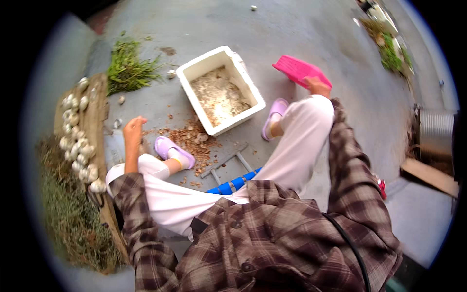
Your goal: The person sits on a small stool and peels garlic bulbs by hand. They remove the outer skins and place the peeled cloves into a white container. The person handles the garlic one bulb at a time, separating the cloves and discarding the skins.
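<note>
My right hand [318, 87] grips the near end of a pink plastic basket [297, 69], tilted beyond my right knee. My left hand [133, 133] is raised past my left knee, seen from its back and side. Its fingers look bent, and whether they close on anything is hidden. Between my feet and a little ahead stands a white foam box [261, 104] with pale, dirt-like debris [219, 95] across its bottom. Left of my left hand, several garlic bulbs [78, 146] lie in a row along a wooden plank [98, 106].
Brown papery skins [189, 137] litter the floor by my left slipper [173, 149]. Green stalks [129, 67] lie ahead on the left, dried plants [73, 215] beside the plank. Below me shows a blue-strapped metal stool [233, 185]. A ribbed metal cylinder [436, 129] and a board [430, 177] are at right.
</note>
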Action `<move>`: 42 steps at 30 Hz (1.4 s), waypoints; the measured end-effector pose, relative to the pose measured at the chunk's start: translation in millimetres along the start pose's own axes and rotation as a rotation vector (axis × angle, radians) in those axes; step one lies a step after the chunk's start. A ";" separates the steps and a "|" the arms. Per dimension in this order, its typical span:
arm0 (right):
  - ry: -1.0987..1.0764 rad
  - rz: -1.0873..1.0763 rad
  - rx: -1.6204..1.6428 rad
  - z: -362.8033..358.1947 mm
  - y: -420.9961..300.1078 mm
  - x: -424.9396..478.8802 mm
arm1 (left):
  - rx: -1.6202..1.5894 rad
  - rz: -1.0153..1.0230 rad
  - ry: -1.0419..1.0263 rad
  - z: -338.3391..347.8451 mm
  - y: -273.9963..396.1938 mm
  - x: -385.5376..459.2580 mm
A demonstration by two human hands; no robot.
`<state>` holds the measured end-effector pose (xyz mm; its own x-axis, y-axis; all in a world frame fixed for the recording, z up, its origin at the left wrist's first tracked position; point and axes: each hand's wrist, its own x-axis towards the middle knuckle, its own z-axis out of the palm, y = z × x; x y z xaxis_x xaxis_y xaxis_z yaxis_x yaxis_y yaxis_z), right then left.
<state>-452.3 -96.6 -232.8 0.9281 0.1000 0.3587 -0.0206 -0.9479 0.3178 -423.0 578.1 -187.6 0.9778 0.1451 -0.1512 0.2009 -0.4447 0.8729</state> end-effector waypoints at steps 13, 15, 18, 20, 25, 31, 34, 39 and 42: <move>0.090 1.251 0.951 39.2 18.9 -69.8 | -0.295 -0.390 -0.225 5.5 25.7 -18.0; 0.028 1.255 1.362 54.8 24.5 -79.2 | -0.312 -0.405 -0.264 8.2 28.8 -21.1; -0.080 1.090 1.368 61.5 10.5 -94.8 | -0.377 -0.457 -0.329 10.0 32.5 -23.5; -0.187 1.055 1.242 60.6 -8.3 -90.0 | -0.431 -0.465 -0.316 2.3 27.8 -26.7; -0.328 0.984 1.041 49.0 -11.3 -94.5 | -0.488 -0.449 -0.268 -7.9 24.3 -31.9; -0.426 0.929 1.138 52.9 21.1 -98.1 | -0.280 -0.106 -0.036 -14.5 70.4 -81.0; -0.397 0.913 1.260 47.5 50.5 -84.2 | -0.027 0.138 0.267 -39.3 99.0 -115.3; -0.254 0.757 1.682 -10.0 29.5 12.1 | 0.779 0.060 0.748 -122.6 87.7 -170.8; -0.187 0.552 1.800 -95.5 -19.0 79.0 | 0.738 0.084 0.674 -147.6 61.9 -174.6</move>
<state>-414.0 -41.9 -126.7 0.9797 -0.1963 -0.0398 -0.0434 -0.0143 -0.9990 -590.1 655.7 -38.7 0.7989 0.4569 0.3911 0.3430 -0.8803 0.3278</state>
